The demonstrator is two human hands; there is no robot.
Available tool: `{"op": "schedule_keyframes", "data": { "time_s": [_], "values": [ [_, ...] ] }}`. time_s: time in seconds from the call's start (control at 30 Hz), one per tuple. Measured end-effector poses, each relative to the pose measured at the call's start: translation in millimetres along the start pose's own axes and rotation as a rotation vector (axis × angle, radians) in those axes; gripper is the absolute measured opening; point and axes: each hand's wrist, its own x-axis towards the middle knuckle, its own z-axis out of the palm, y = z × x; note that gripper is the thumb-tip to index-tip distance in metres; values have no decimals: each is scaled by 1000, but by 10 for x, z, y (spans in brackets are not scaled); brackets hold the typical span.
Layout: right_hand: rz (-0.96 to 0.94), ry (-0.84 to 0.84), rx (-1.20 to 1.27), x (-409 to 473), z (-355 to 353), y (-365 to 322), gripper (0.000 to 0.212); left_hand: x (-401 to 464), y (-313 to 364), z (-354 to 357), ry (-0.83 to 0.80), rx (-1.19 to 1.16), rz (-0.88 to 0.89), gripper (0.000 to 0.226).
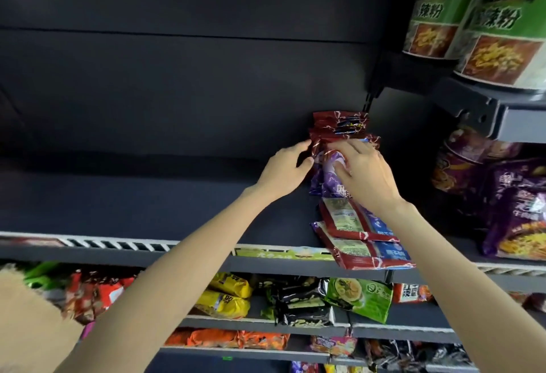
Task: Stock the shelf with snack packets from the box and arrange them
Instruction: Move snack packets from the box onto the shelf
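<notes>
Dark shelf [147,204]: right hand [366,174] partly hides purple packet [328,177].

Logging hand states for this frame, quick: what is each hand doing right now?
Left hand: fingers and thumb pinch the left edge of the purple snack packet.
Right hand: fingers spread, pressing on the same packet's top.
</notes>
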Motion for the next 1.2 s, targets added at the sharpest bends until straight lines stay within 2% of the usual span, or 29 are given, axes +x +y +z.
{"op": "schedule_keyframes", "data": {
  "time_s": [0.17, 0.23, 0.33, 0.53, 0.67, 0.77, 0.83, 0.97, 1.07, 1.2],
  "values": [
    [-161, 157, 51, -90, -41, -773, 14, -822, -161, -575, 230, 479, 250, 26],
    [-203, 131, 98, -117, 36, -1144, 11, -1188, -342, -816, 285, 603, 310, 25],
    [-265, 32, 139, -180, 282, -1731, 16, -1776, -705, -1236, 272, 701, 274, 24],
    [-409, -231, 259, -376, 948, -3082, 12, -3158, -1628, -2194, 186, 758, 69, 27],
    [-549, -442, 314, -403, 1337, -4006, 16, -4049, -2337, -2787, 125, 661, -207, 21],
    [-650, -496, 395, -367, 1632, -4647, 22, -4577, -2869, -3135, 141, 669, -379, 29],
    [-696, -553, 449, -341, 1918, -5132, 25, -4924, -3248, -3388, 142, 684, -503, 23],
    [-798, -714, 445, -309, 2551, -5930, 32, -5399, -3866, -3683, 53, 679, -746, 44],
    [-826, -826, 352, -321, 3001, -6347, 41, -5472, -4144, -3707, -31, 636, -807, 58],
    [-813, -968, 222, -383, 3440, -6686, 62, -5349, -4390, -3538, -256, 769, -791, 71]
  ]
}}
